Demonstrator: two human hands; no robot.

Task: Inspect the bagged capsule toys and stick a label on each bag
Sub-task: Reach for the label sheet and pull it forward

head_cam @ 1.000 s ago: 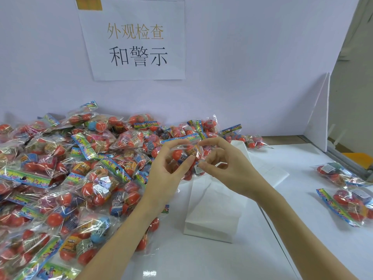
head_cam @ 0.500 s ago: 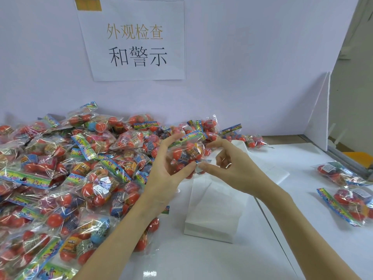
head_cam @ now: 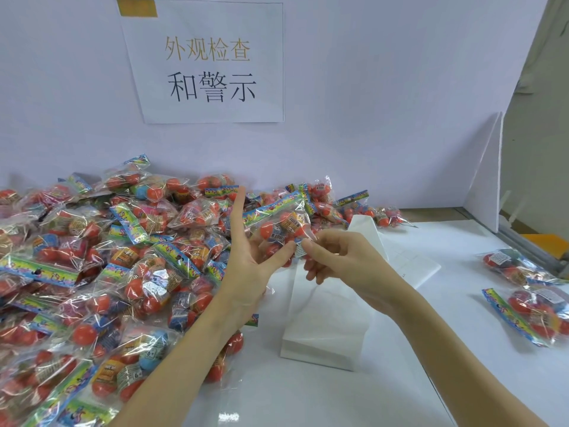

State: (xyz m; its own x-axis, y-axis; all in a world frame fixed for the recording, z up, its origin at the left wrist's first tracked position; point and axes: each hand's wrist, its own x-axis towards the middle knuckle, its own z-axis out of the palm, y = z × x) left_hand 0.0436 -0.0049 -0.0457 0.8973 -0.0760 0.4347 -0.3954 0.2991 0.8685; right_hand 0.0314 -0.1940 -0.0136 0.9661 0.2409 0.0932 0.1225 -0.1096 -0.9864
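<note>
My left hand (head_cam: 246,272) pinches the bag (head_cam: 283,223) between thumb and hidden fingers, index straight, holding it up just right of the pile (head_cam: 123,257). My right hand (head_cam: 335,260) pinches a small label (head_cam: 298,247) at its near corner.

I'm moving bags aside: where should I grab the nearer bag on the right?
Pinch the rainbow header strip along the left edge of the nearer bag, coming from the left: it lies flat and exposed, while the round capsules would likely slip.
</note>
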